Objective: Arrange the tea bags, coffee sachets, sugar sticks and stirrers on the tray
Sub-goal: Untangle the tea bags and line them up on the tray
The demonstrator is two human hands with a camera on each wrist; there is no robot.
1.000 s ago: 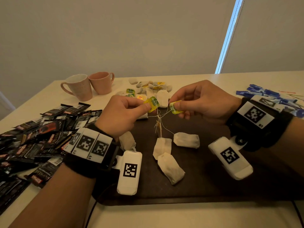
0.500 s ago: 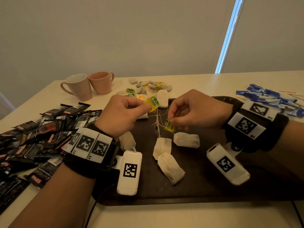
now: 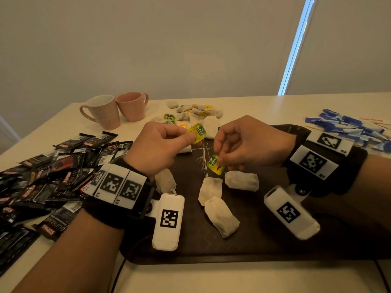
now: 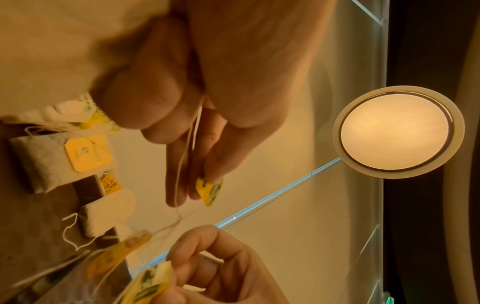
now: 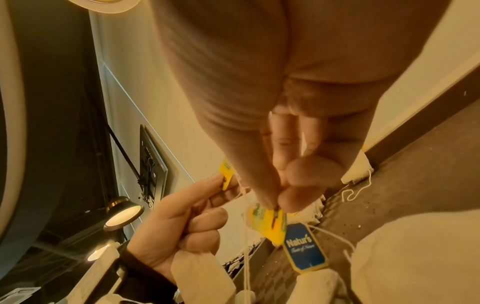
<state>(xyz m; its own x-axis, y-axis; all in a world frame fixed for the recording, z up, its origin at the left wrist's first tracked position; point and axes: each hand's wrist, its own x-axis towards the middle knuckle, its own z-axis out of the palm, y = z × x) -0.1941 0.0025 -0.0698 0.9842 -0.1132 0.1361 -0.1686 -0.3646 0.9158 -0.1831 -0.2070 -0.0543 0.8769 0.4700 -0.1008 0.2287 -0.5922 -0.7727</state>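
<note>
Over the dark tray [image 3: 264, 246] both hands work at tangled tea bag strings [image 3: 204, 157]. My left hand [image 3: 186, 135] pinches a yellow-green tea tag [image 3: 197, 133] held up high; the same tag [image 4: 207, 190] shows in the left wrist view. Lower down, my right hand [image 3: 220, 161] pinches a second yellow tag [image 3: 214, 164], seen also as the tag [image 5: 262, 221] in the right wrist view. Three white tea bags [image 3: 221, 216] lie on the tray under the strings, and another tea bag [image 3: 165, 180] sits behind my left wrist.
Black coffee sachets [image 3: 48, 178] are heaped on the table to the left. Two pink mugs [image 3: 118, 112] stand at the back left, with loose tea bags [image 3: 196, 112] behind the tray. Blue sugar sticks [image 3: 349, 127] lie at the right.
My right hand has dropped with its tag from level with the left hand's tag to lower, nearer the tea bags. The left hand has held still.
</note>
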